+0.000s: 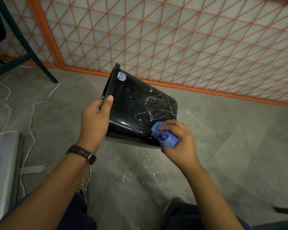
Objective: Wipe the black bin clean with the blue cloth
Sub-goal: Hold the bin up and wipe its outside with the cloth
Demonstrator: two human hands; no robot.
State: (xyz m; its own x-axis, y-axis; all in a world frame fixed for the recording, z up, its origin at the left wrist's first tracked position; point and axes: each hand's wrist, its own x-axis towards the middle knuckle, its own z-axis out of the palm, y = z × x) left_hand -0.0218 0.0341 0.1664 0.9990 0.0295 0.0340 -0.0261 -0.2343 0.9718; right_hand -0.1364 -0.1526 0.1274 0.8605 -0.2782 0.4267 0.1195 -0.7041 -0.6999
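Wiping stage, viewed from above the person's forearms. The black bin (pixel 136 110) is held clear of the floor (pixel 223 146) and tipped on its side. Its long axis runs from the rim at upper left to the base at lower right, and the mouth faces left, away from the cloth. The left hand (pixel 95 120) grips the rim, with the thumb laid on the outer wall and the other fingers curled round the lip, mostly hidden. The right hand (pixel 179 140) is nearer the soiled area. Its fingers (pixel 170 126) are curled and pinch the bunched blue cloth (pixel 165 136), which touches the lower wall just beside the base. White splashes (pixel 151 103) lie above the cloth and spread across the wall toward a sticker (pixel 121 76) near the rim. Judgement: the coming stroke probably needs to travel upward over those marks, while the left hand turns the bin to present unwiped wall.
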